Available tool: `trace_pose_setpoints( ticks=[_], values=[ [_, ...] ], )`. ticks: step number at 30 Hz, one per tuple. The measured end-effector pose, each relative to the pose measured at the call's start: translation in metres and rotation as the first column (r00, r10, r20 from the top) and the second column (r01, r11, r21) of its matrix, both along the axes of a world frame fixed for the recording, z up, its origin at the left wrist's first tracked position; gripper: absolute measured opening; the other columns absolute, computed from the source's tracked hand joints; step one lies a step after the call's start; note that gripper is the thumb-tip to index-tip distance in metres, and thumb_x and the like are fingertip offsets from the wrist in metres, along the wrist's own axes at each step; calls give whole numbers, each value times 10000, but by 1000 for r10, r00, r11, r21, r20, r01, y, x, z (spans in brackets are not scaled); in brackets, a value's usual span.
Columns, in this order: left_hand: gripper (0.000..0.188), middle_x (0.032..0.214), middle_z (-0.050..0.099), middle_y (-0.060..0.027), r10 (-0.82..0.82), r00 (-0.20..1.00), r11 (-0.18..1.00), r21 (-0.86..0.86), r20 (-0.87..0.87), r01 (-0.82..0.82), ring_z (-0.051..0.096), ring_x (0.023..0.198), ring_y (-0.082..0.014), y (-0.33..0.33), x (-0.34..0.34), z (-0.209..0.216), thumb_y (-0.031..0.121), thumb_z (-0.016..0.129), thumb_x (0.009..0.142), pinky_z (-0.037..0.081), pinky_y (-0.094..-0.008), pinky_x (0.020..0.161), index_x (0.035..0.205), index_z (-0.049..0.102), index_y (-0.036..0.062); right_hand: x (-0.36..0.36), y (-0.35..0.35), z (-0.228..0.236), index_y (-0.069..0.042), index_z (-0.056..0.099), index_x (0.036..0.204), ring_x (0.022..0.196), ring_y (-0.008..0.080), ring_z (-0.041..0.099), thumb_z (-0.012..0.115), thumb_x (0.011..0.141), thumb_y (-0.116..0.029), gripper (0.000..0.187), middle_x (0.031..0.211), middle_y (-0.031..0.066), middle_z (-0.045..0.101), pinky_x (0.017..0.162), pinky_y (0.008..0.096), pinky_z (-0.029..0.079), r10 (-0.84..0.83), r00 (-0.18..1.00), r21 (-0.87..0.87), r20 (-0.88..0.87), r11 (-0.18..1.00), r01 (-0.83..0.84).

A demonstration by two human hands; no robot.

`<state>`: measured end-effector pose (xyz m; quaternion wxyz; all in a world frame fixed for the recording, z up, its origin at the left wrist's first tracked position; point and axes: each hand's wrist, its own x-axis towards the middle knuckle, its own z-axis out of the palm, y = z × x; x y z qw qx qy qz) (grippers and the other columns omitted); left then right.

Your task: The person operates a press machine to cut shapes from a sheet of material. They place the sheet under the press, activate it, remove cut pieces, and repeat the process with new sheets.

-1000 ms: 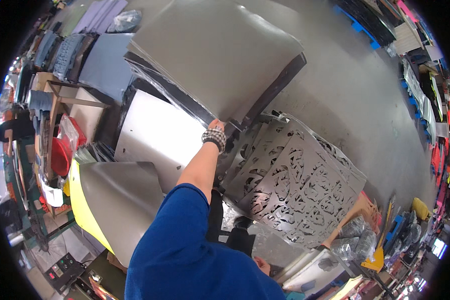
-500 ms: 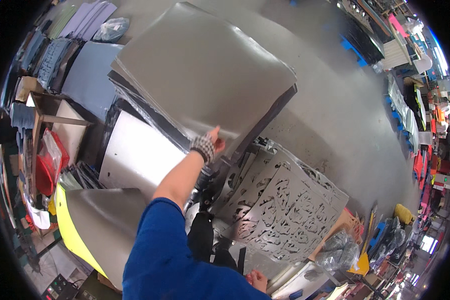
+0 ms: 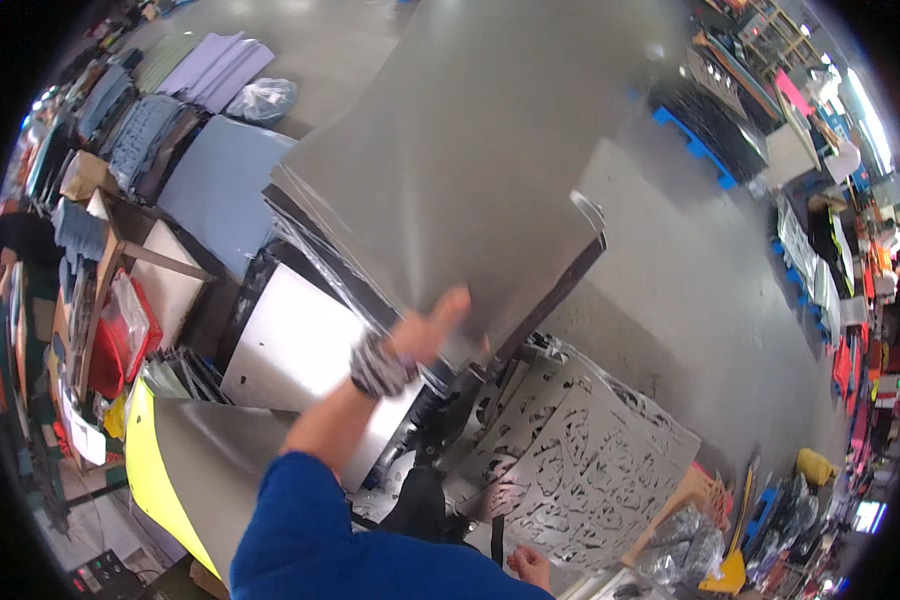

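left hand (image 3: 422, 335), checkered band (image 3: 382, 368) at wrist, motion-blurred at near corner of large grey sheet (image 3: 460, 170); can't tell if gripping or just touching. sheet tops the stack straight ahead, surface bowed, running to upper edge of view. right hand (image 3: 530, 566) low, fingers curled, near the cut-out sheets (image 3: 590, 455); can't tell if it holds anything. shiny white sheet (image 3: 290, 350) left of those. control box (image 3: 105, 578) lower left, markings too small to read.
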<state>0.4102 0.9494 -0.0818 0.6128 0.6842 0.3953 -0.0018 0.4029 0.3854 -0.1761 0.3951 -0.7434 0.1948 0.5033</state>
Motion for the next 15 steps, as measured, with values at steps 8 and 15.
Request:
trace_pose_setpoints(
  ticks=[8,15],
  values=[
    [432,1163,612,-140,54,924,918,-383,378,103,574,1037,-228,-217,-95,-13,319,530,959,457,-339,914,1231,525,-18,54,113,59,-14,504,1262,1051,268,609,477,941,-475,562,1139,171,623,889,412,497,40,951,727,-307,655,207],
    [548,1283,551,-163,107,951,843,-534,290,68,508,1182,-253,-304,-110,8,401,529,943,388,-341,1004,1320,471,8,24,103,60,-124,391,1420,1139,294,541,355,821,-774,884,1276,184,556,994,449,410,329,490,575,-807,252,778]
  ],
)
